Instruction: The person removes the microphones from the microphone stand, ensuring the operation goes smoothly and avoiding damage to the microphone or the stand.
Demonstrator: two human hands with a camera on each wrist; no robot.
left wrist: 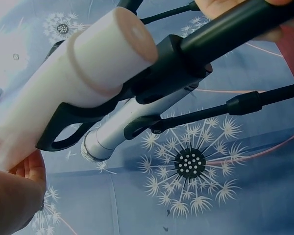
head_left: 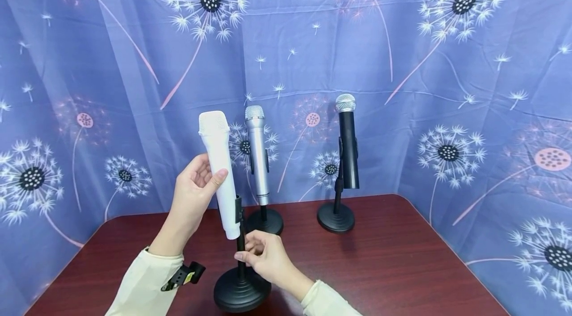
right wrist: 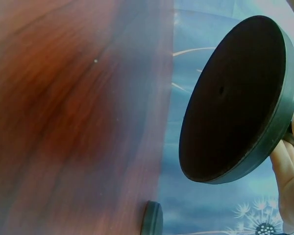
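A white microphone (head_left: 221,167) stands tilted in the black clip (left wrist: 61,120) of a desk stand. My left hand (head_left: 191,189) grips the microphone's body below its head, thumb on the near side. With thumb and fingers, my right hand (head_left: 269,259) pinches the pole (head_left: 241,244) of the same stand, just above its round black base (head_left: 241,293). In the right wrist view the dark underside (right wrist: 235,103) of the base shows, so the stand is lifted off the table. The clip cradles the microphone near its lower end in the left wrist view.
Behind, a silver microphone (head_left: 257,157) stands in its own stand with a round base (head_left: 273,221). Farther right, a black microphone (head_left: 348,149) with a silver head is clipped to another stand (head_left: 336,217). The reddish-brown table (head_left: 393,266) ends at a blue dandelion-print curtain (head_left: 295,57).
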